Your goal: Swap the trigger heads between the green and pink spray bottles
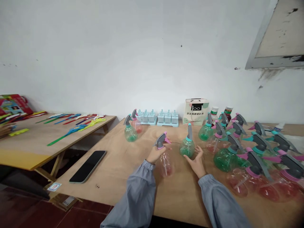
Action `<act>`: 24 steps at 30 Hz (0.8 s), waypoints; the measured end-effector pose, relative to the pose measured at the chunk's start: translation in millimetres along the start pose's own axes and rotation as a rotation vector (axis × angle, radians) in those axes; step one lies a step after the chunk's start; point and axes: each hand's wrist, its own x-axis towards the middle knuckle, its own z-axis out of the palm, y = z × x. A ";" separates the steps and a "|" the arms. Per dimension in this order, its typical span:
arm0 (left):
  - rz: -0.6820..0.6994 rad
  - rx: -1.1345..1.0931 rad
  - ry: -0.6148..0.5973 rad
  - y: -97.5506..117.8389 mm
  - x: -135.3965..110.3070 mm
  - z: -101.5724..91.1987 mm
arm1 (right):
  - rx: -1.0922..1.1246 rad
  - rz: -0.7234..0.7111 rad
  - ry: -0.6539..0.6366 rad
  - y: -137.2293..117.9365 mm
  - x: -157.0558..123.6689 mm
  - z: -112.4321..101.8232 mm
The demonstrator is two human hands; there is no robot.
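My left hand [155, 155] is closed around the neck of a spray bottle [165, 166] with a clear pink body, a grey head and a pink trigger. This bottle is slightly tilted and blurred. To the right, a green spray bottle [186, 147] with a grey head and turquoise collar stands upright. My right hand [197, 162] is at its lower right side, fingers apart, the thumb in front of its base; whether the thumb touches it I cannot tell. Farther back on the left are another green spray bottle [130, 133] and a pink one [137, 126].
Several green and pink spray bottles [247, 180] crowd the table's right side. Pale blue popsicle moulds [167, 119], a paper bag [195, 112] and two capped bottles line the wall. A phone [87, 167] lies at left. Another table [78, 139] holds colourful plastic sticks; a person's hand [6, 129] shows there.
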 end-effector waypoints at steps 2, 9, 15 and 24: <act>0.093 0.155 0.142 12.2 -0.9 -17.5 | 0.003 0.000 0.010 0.9 0.4 0.5; 0.214 0.671 0.680 51.5 -6.2 -132.4 | -0.003 -0.041 0.041 -2.0 1.8 0.6; 0.158 0.723 0.867 54.2 0.9 -206.9 | -0.010 -0.036 0.040 -1.0 1.8 0.3; 0.277 0.721 0.819 45.2 28.1 -216.5 | -0.020 -0.018 0.018 -0.8 0.5 -0.1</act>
